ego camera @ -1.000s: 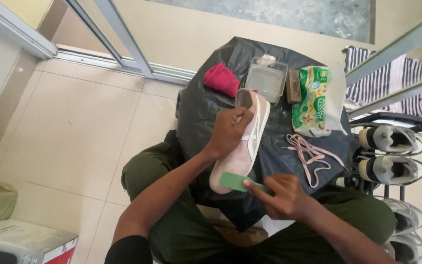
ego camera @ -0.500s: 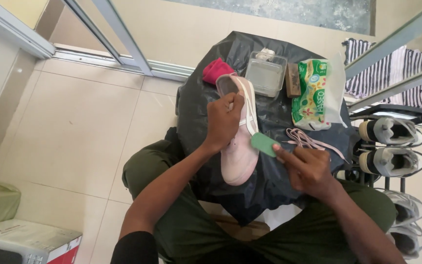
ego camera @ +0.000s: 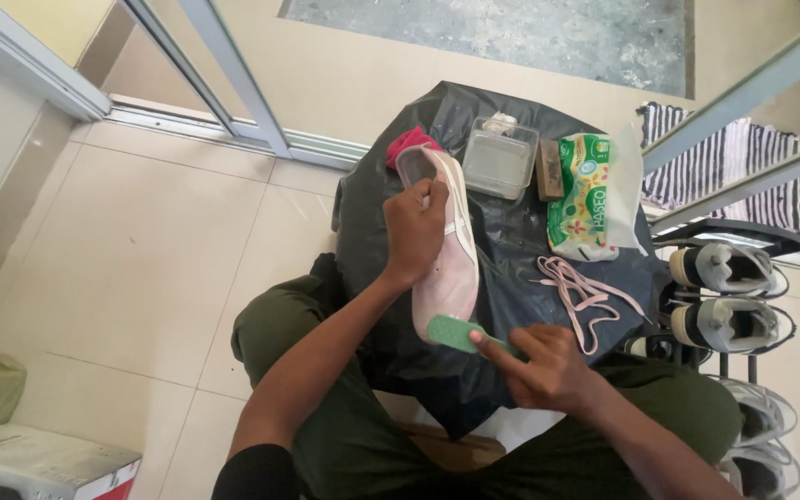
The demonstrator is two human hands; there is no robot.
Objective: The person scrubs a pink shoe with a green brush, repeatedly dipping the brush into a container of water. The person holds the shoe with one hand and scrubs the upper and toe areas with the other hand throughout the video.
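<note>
Centrally, at mid-frame, my left hand (ego camera: 416, 227) clasps the pale pink sneaker (ego camera: 446, 250) around its collar, thumb and fingers closed over the upper, the shoe lying lengthwise on the black plastic sheet (ego camera: 511, 250) with its toe toward me. At lower centre my right hand (ego camera: 543, 366) grips the green brush (ego camera: 460, 333), fingers curled on the handle, forefinger laid along it, the head touching the toe. I judge the shoe light and soft in the upper but firmer at the sole, so it may twist or slide on the slick plastic; the heel collar or midfoot gives the surest hold. Right of the shoe lie its removed pink laces (ego camera: 585, 287); above, a clear plastic container (ego camera: 502, 162), a small brown block (ego camera: 549, 171), a green packet (ego camera: 585, 194), and a red cloth (ego camera: 409, 143) upper centre
</note>
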